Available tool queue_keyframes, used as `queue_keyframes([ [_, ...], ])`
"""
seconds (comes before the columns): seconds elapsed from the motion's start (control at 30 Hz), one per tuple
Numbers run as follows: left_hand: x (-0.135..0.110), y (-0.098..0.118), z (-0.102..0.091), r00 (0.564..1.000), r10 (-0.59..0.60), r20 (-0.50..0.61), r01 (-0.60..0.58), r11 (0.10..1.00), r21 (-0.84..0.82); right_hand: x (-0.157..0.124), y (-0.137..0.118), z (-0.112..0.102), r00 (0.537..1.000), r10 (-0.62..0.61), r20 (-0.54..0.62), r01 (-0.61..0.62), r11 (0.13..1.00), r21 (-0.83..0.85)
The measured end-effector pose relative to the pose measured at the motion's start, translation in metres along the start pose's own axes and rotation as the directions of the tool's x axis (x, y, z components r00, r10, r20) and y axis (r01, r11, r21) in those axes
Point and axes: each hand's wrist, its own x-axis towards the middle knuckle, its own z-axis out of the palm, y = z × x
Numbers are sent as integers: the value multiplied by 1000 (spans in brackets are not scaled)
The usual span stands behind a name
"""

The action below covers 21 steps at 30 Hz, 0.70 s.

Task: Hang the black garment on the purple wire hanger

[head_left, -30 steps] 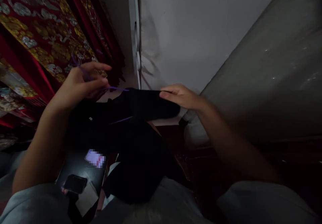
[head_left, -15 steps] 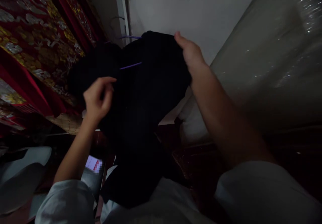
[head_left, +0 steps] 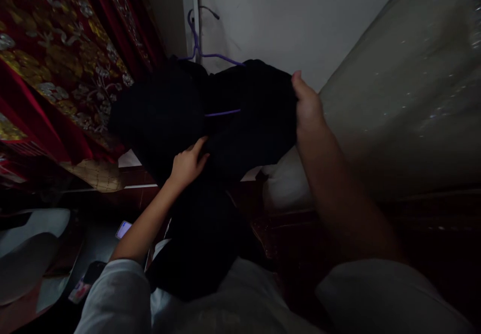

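You have the dark garment (head_left: 259, 123) spread out in front of you, its upper part on a purple hanger (head_left: 196, 43) and its lower folds trailing down towards your lap. The hanger's hook rises by a narrow white strip (head_left: 194, 3) along the pale wall (head_left: 270, 18); you cannot tell from here whether it hangs on anything. Its lower bar crosses the garment's open neck. Your right hand (head_left: 310, 106) is at the shoulder edge on the right, thumb pointing up along the cloth; the fingers are hidden, so you cannot tell how firmly they close on it. Your left hand (head_left: 190, 166) is at the middle of the front, just below the bar, forefinger and thumb slightly apart at the tips; whether a fold is pinched between them is too dark to tell. To your left hangs a red cloth (head_left: 78, 48) worked in gold and silver, and a lit phone (head_left: 123, 230) shows beside your left forearm. To your right, near your right forearm, leans a large plastic-wrapped bulk (head_left: 394, 103).
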Motion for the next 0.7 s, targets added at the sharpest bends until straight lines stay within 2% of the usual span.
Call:
queue_keyframes([
  [0.07,0,-3,7,996,-73,43,70,996,54,-6,-2,2,989,145,13,-146,984,101],
  [0.1,-2,-5,11,995,-83,47,80,995,59,-11,-5,2,982,189,-20,-186,977,100],
  [0.13,-4,-7,16,997,-76,34,74,996,47,-20,-9,2,980,178,-88,-174,984,46],
  [0.2,-12,-7,28,999,-36,-9,36,999,-17,-48,-20,3,972,38,-231,-72,987,-143],
  [0.23,-17,-6,36,1000,-16,-23,14,998,-60,-68,-26,6,959,-69,-275,4,973,-230],
  [0.27,-22,-3,43,999,2,-34,-5,994,-111,-90,-33,10,947,-126,-296,50,966,-252],
  [0.3,-26,1,50,999,19,-44,-26,985,-168,-113,-39,17,939,-129,-320,67,978,-200],
  [0.37,-35,9,63,995,47,-89,-71,955,-289,-160,-47,34,968,-12,-252,18,1000,21],
  [0.4,-39,13,68,991,51,-125,-91,935,-343,-181,-49,45,987,82,-139,-65,990,127],
  [0.43,-44,17,71,984,47,-170,-111,912,-394,-198,-49,55,984,175,21,-175,967,186],
  [0.5,-52,22,75,966,13,-258,-143,859,-492,-220,-45,72,927,290,238,-342,915,215],
  [0.53,-56,24,76,956,-13,-292,-154,828,-539,-225,-41,79,902,318,292,-383,902,200],
  [0.57,-60,25,76,947,-41,-319,-161,800,-578,-227,-37,83,893,328,309,-394,901,181],
  [0.7,-72,27,81,907,-153,-392,-157,741,-652,-224,-31,87,902,304,307,-359,923,140],
])
